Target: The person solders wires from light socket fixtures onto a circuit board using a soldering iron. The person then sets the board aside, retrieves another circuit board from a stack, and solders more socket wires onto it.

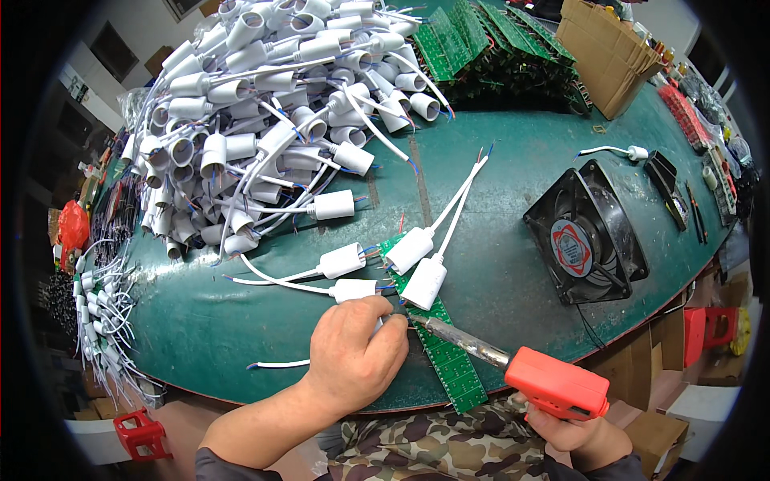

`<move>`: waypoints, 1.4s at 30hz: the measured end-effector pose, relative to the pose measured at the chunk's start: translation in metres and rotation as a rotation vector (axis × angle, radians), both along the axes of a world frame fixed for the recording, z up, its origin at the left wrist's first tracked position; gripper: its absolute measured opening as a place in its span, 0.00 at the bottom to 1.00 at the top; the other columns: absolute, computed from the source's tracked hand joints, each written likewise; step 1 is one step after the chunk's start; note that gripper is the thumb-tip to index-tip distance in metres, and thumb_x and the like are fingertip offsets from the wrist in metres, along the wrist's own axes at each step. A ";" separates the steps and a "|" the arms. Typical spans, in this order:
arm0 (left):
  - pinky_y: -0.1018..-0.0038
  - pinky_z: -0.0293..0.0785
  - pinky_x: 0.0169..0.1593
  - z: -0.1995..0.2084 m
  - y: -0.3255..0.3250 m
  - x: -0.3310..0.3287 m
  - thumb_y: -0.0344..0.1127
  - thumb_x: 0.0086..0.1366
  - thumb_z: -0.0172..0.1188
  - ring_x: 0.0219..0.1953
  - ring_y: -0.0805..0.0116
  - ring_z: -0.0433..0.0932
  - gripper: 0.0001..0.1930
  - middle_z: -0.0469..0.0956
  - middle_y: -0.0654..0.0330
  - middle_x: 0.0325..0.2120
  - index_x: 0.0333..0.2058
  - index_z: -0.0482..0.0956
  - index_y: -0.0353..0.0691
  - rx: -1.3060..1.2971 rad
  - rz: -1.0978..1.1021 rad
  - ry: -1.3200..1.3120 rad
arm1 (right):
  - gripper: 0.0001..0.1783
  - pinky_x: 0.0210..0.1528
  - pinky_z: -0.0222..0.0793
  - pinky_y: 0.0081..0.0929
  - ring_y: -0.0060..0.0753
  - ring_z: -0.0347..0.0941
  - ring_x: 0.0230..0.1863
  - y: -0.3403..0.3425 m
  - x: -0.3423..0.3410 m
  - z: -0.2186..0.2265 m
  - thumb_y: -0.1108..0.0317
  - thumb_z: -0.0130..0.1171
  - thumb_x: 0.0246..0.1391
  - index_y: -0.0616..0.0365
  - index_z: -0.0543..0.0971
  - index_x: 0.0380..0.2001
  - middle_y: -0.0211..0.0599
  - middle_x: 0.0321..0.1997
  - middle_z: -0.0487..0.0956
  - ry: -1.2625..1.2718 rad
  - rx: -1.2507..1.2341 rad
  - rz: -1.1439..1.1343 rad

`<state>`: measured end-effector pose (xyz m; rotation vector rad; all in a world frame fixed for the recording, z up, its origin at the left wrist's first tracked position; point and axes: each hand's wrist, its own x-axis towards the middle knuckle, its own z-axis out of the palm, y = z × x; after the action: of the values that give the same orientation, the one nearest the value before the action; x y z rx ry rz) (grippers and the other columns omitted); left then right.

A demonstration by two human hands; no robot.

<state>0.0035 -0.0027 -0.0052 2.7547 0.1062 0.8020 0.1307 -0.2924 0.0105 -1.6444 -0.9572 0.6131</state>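
Note:
My right hand (568, 431) is wrapped round the red handle of a soldering gun (555, 383). Its metal tip reaches left to a long narrow green circuit board (455, 367), close to my left fingertips. My left hand (353, 351) is closed at the board's left edge on a white lamp socket mostly hidden by the fingers; a white cable (279, 365) comes out behind the hand. Two white lamp sockets (342, 260) lie left of the board with wires toward it. Two more sockets (423, 282) lie on its upper part, their cables pointing away.
A large heap of white lamp sockets (241, 144) covers the far left. Green boards (501, 48) are stacked behind, beside a cardboard box (607, 60). A black fan (585, 236) stands at right, near pliers or tweezers (695, 212). A bundle of finished-looking strips (104, 321) hangs over the left edge.

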 end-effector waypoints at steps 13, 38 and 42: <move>0.63 0.74 0.36 0.001 -0.001 0.000 0.24 0.45 0.71 0.35 0.55 0.77 0.15 0.76 0.55 0.36 0.35 0.81 0.38 0.013 0.007 -0.007 | 0.22 0.42 0.78 0.27 0.28 0.81 0.38 -0.019 -0.005 -0.005 0.71 0.66 0.58 0.66 0.76 0.55 0.43 0.44 0.84 0.341 0.005 -0.091; 0.64 0.72 0.33 0.000 -0.001 0.001 0.24 0.49 0.68 0.34 0.59 0.77 0.12 0.75 0.56 0.37 0.34 0.80 0.36 0.034 0.007 -0.024 | 0.34 0.30 0.77 0.24 0.28 0.78 0.27 0.016 -0.006 0.006 0.58 0.64 0.54 0.66 0.69 0.60 0.47 0.41 0.83 0.684 0.060 -0.296; 0.64 0.72 0.33 0.000 -0.001 0.001 0.25 0.49 0.68 0.34 0.59 0.77 0.12 0.75 0.56 0.37 0.34 0.80 0.36 0.031 0.004 -0.024 | 0.35 0.30 0.76 0.24 0.27 0.77 0.26 0.014 -0.006 0.005 0.58 0.64 0.55 0.66 0.69 0.61 0.46 0.40 0.83 0.660 0.052 -0.292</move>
<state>0.0048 -0.0040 -0.0049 2.7737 0.0952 0.8438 0.1251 -0.2785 0.0155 -1.3589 -0.2457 0.8429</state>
